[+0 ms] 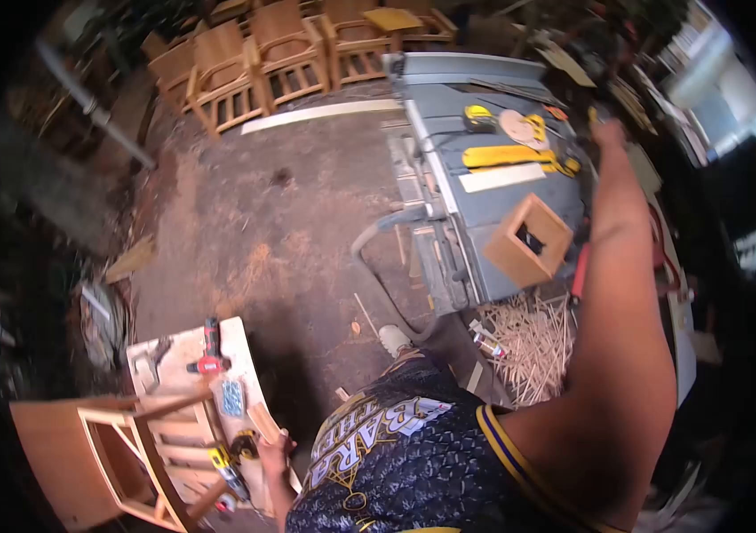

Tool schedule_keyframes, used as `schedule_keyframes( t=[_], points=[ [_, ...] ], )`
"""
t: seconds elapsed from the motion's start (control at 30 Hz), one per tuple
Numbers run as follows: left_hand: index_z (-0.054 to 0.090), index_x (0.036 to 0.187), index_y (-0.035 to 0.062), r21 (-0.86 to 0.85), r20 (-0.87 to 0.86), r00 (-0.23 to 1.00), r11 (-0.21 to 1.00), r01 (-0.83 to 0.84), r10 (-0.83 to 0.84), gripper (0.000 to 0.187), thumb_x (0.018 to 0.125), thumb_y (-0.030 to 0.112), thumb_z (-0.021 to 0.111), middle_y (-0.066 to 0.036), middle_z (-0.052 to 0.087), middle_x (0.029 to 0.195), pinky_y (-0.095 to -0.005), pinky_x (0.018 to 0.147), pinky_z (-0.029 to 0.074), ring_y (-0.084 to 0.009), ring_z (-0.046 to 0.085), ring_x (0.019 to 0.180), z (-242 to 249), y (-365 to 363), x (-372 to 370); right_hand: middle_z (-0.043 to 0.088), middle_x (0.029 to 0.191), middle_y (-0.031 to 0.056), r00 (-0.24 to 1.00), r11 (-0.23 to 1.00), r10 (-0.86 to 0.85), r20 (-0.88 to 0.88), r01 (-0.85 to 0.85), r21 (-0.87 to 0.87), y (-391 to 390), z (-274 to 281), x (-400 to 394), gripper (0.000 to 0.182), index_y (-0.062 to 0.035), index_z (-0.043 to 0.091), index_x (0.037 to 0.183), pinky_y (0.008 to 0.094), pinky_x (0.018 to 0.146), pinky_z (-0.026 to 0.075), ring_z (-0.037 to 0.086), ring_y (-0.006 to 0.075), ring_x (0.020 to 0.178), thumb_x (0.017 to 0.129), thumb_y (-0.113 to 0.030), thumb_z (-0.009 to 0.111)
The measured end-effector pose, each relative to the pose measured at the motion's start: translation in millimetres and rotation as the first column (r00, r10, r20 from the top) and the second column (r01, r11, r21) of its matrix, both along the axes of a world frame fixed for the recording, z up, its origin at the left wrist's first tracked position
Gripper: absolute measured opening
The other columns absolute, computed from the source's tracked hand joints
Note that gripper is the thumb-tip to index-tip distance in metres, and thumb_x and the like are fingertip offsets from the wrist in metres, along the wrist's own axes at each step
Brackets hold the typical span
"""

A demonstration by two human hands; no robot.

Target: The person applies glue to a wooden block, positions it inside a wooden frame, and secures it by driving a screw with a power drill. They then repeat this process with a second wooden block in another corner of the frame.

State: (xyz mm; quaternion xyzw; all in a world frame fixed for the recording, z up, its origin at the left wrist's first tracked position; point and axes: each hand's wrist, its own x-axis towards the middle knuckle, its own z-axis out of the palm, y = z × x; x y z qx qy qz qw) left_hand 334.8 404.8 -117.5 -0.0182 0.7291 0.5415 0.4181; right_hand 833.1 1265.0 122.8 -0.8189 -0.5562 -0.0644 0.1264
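Observation:
My left hand (275,451) is at the lower left, its fingers wrapped round a short wooden piece (263,423) above a low work board (249,369). Beside it lie a yellow drill (229,471), a red drill (209,351) and a blue box of screws (233,399). Stretched out to the upper right, my right hand (607,130) is at the far edge of a grey table saw (449,115). Something yellow and dark shows at its fingers, too small to name. On the saw are a yellow tool (511,157) and an open wooden box (529,241).
Wooden chairs (285,49) line the back. A wooden chair (120,457) lies tipped at the lower left. A hose (374,266) curves beside the saw. Wood offcuts (529,351) are heaped near my right side. A pale plank (320,115) lies on the floor.

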Motion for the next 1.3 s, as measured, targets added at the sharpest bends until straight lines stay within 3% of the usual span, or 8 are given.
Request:
schedule_keyframes(
  t=[0.17,0.33,0.63,0.77,0.83,1.0,1.1,1.3],
  points=[
    [0.062,0.088,0.0003,-0.496,-0.098,0.977,0.860,0.118,-0.191,0.033,0.078,0.028,0.077,-0.006,0.063,0.064,-0.0295,0.054,0.048,-0.0129,0.059,0.058,-20,-15,27,0.054,0.131,0.0198,0.972,0.945,0.220,0.085,-0.190,-0.265,134,-65,53,0.079,0.0022,0.047,0.134,0.0413,0.098,0.045,0.053,0.0315,0.121,0.078,-0.050,0.068],
    [0.063,0.092,-0.0012,-0.588,-0.144,0.980,0.808,0.025,-0.136,0.037,0.077,0.029,0.077,-0.009,0.066,0.068,-0.0343,0.060,0.050,-0.0185,0.064,0.061,-2,2,46,0.057,0.126,0.0173,0.967,0.956,0.242,0.082,-0.223,-0.188,168,-53,63,0.071,0.0009,0.049,0.133,0.0402,0.095,0.046,0.056,0.0295,0.115,0.082,-0.046,0.066],
    [0.066,0.101,-0.0017,-0.520,-0.216,0.972,0.853,-0.036,-0.090,0.050,0.074,0.040,0.077,-0.016,0.070,0.085,-0.0386,0.078,0.051,-0.0263,0.068,0.081,-2,24,30,0.061,0.116,0.0129,0.840,0.848,0.529,-0.119,-0.515,0.129,92,69,4,0.058,-0.0014,0.052,0.130,0.0381,0.088,0.048,0.059,0.0259,0.104,0.088,-0.040,0.062],
    [0.066,0.099,-0.0020,-0.342,-0.147,0.989,0.937,-0.069,0.019,0.047,0.078,0.040,0.075,-0.015,0.070,0.085,-0.0366,0.078,0.051,-0.0244,0.067,0.080,18,34,19,0.063,0.112,0.0109,0.604,0.668,0.738,-0.300,-0.714,0.209,-9,125,-77,0.052,-0.0024,0.053,0.129,0.0372,0.085,0.049,0.061,0.0243,0.099,0.091,-0.037,0.061],
    [0.063,0.095,-0.0006,-0.319,-0.306,0.947,0.948,-0.006,-0.097,0.037,0.083,0.032,0.076,-0.005,0.065,0.074,-0.0293,0.061,0.049,-0.0124,0.061,0.065,17,33,8,0.064,0.110,0.0099,0.438,0.570,0.783,-0.441,-0.790,0.227,-68,137,-127,0.049,-0.0030,0.054,0.128,0.0368,0.083,0.049,0.062,0.0235,0.096,0.092,-0.036,0.060],
    [0.065,0.096,0.0004,-0.080,-0.514,0.848,0.978,-0.195,0.127,0.031,0.084,0.027,0.075,-0.003,0.065,0.078,-0.0294,0.067,0.049,-0.0114,0.060,0.071,52,7,-46,0.060,0.092,0.0008,-0.011,0.417,0.504,-0.864,-0.873,0.254,-251,92,-315,0.031,-0.0088,0.054,0.119,0.0272,0.069,0.048,0.058,0.0122,0.078,0.096,-0.030,0.058],
    [0.063,0.113,-0.0004,0.068,-0.697,0.664,0.947,-0.313,0.270,0.040,0.083,0.023,0.074,-0.012,0.070,0.097,-0.0321,0.079,0.050,-0.0165,0.065,0.087,103,-47,-97,0.032,0.061,-0.0112,-0.024,0.395,0.242,-0.970,-0.910,0.121,-342,23,-433,0.015,-0.0179,0.049,0.091,0.0188,0.036,0.014,0.023,-0.0011,0.043,0.096,-0.027,0.060],
    [0.062,0.107,0.0030,-0.075,-0.946,0.294,0.794,-0.604,0.134,0.027,0.084,0.016,0.067,-0.017,0.066,0.094,-0.0375,0.076,0.050,-0.0315,0.065,0.085,144,-186,-194,0.038,0.062,-0.0074,-0.022,0.205,-0.291,-0.956,-0.978,-0.040,-545,-171,-687,0.023,-0.0144,0.046,0.092,0.0222,0.036,0.022,0.032,0.0036,0.044,0.093,-0.027,0.066]
  ],
)
